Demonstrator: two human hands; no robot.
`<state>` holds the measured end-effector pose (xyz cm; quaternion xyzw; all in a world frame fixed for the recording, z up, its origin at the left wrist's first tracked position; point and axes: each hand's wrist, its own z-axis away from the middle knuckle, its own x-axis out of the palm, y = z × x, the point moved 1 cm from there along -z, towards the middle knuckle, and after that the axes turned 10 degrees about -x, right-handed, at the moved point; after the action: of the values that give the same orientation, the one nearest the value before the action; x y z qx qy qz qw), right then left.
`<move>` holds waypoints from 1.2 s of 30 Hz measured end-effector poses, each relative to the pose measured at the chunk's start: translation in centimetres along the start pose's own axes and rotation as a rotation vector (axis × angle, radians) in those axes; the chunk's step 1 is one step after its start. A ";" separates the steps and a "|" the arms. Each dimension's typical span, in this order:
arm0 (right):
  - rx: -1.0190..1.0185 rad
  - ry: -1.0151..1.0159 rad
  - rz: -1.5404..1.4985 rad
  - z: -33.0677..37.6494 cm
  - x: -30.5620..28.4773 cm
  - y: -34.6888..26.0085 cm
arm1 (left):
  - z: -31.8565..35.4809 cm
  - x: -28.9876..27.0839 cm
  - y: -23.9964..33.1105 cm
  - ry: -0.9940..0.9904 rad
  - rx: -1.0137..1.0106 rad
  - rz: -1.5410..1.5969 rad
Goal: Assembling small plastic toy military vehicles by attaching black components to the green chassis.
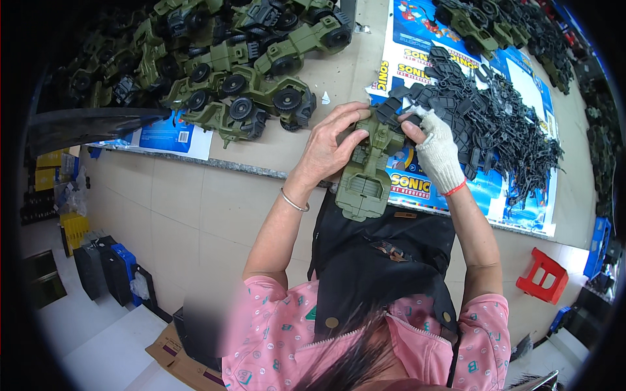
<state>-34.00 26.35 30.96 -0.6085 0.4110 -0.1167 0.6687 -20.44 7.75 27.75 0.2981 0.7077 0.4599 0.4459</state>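
An olive-green toy military truck (pixel 365 186) lies at the table's front edge, its rear end toward me. My left hand (pixel 331 142) wraps round its left side, thumb on top and fingers at the far end. On the other side, my right hand (pixel 435 151), in a white glove with bare fingertips, is closed by a black plastic part (pixel 389 108) at the truck's far end. Whether its fingers pinch a small piece there cannot be made out. Close to the glove spreads a heap of black plastic parts (pixel 463 98) on printed blue and white sheets.
Many green toy trucks (pixel 228 85) are piled at the back left, and more trucks (pixel 486 29) stand at the back right. A dark curved panel (pixel 91 127) juts in at left. A red stool (pixel 542 275) stands on the floor at right, with crates (pixel 114 267) at lower left.
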 end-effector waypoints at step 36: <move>-0.404 0.326 0.381 3.9 1.1 1.4 | -1.5 -0.6 1.1 -0.232 0.209 -0.422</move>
<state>-31.07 28.76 28.93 -0.6142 0.6343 -0.0016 0.4696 -21.55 7.10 29.30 0.2391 0.7420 0.2439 0.5769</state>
